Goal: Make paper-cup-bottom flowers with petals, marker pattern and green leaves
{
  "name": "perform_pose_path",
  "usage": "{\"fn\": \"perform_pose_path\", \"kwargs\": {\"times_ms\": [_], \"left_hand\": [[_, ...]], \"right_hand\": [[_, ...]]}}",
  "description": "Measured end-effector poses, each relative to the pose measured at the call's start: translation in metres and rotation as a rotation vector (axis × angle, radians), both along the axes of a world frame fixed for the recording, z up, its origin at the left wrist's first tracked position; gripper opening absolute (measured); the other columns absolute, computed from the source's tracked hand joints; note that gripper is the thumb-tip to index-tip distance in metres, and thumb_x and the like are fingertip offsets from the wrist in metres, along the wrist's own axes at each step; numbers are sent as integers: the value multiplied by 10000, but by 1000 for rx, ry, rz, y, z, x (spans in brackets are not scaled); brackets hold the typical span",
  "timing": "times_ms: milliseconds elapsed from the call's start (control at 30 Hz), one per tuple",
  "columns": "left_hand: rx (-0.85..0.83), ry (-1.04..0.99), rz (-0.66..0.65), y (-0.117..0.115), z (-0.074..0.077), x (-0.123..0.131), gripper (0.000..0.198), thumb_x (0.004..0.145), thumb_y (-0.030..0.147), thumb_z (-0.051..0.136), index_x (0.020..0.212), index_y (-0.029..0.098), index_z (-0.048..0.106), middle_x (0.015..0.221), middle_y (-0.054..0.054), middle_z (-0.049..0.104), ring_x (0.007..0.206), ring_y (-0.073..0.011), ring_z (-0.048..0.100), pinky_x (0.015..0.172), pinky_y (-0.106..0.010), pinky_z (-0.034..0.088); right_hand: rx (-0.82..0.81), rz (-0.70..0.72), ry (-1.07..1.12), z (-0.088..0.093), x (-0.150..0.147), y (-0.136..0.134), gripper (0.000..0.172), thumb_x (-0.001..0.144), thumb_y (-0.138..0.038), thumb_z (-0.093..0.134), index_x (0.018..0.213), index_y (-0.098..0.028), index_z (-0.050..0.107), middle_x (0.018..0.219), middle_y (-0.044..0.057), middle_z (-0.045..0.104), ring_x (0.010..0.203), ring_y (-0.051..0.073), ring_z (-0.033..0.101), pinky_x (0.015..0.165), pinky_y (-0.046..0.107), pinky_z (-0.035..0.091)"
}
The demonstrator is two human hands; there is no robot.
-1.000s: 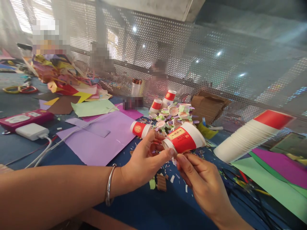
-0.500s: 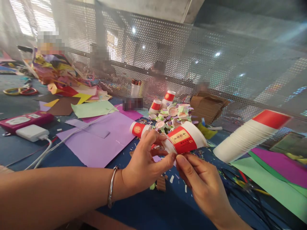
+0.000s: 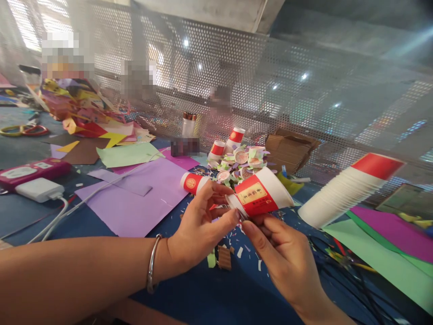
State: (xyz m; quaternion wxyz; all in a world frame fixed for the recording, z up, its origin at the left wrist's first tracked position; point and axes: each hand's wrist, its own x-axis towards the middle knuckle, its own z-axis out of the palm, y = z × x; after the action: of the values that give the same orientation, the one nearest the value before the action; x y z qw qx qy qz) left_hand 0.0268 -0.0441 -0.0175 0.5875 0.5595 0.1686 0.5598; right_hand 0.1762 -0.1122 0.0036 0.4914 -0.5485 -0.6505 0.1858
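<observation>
A red and white paper cup [image 3: 259, 196] lies tilted in the air between my two hands, its wide white end to the right. My left hand [image 3: 203, 230] is closed around the narrow white end, thumb below and fingers above. Under the red band, my right hand [image 3: 287, 253] supports the cup with curled fingers, its thumb close to my left thumb. Something thin shows between the two thumbs, too small to name. Beyond my left fingers another red and white cup [image 3: 192, 182] lies on its side. Behind the held cup is a pile of cut cup bottoms with paper strips [image 3: 241, 158].
A tilted stack of cups [image 3: 338, 196] rises at right, near coloured paper sheets [image 3: 382, 253] and black cables [image 3: 352, 280]. Purple paper [image 3: 135, 198], a white charger [image 3: 40, 187] and scissors [image 3: 25, 130] lie left. Paper scraps dot the blue table; a perforated screen [image 3: 203, 76] stands behind.
The cup has turned slightly, its wide end swinging a little lower right. My right thumb has slid left and down from the cup. The whole view has shifted slightly.
</observation>
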Motion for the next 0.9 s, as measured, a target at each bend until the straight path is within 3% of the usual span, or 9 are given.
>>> {"fn": "perform_pose_path", "kwargs": {"times_ms": [133,400,667,900], "left_hand": [[-91,2,2,3,0,1,337,817,284,747,1043,196,513,1016,-33,597,962,-161,595,815,-289,533],[-197,-25,-56,5,-1,5,443,735,267,816,1052,169,522,1006,-43,639,912,-152,636,820,-300,535],[-208,-57,-134,3,-1,5,357,777,216,790,993,166,512,928,-20,659,868,-110,619,784,-240,505],[-191,-36,-128,1,-2,4,367,773,224,792,993,171,503,978,-20,633,911,-126,617,829,-279,507]], "right_hand": [[-37,-32,-20,-2,0,0,358,941,-507,640,811,-175,667,644,-3,592,552,107,452,494,228,344],[1,13,-60,-6,4,3,285,953,-460,654,916,-179,691,682,11,679,550,121,580,463,208,399],[72,7,-122,-4,3,7,288,978,-424,621,838,-179,676,553,-32,558,455,87,483,382,190,304],[25,-16,-82,-3,0,3,304,966,-451,629,819,-189,675,607,-17,595,512,106,512,448,210,368]]}}
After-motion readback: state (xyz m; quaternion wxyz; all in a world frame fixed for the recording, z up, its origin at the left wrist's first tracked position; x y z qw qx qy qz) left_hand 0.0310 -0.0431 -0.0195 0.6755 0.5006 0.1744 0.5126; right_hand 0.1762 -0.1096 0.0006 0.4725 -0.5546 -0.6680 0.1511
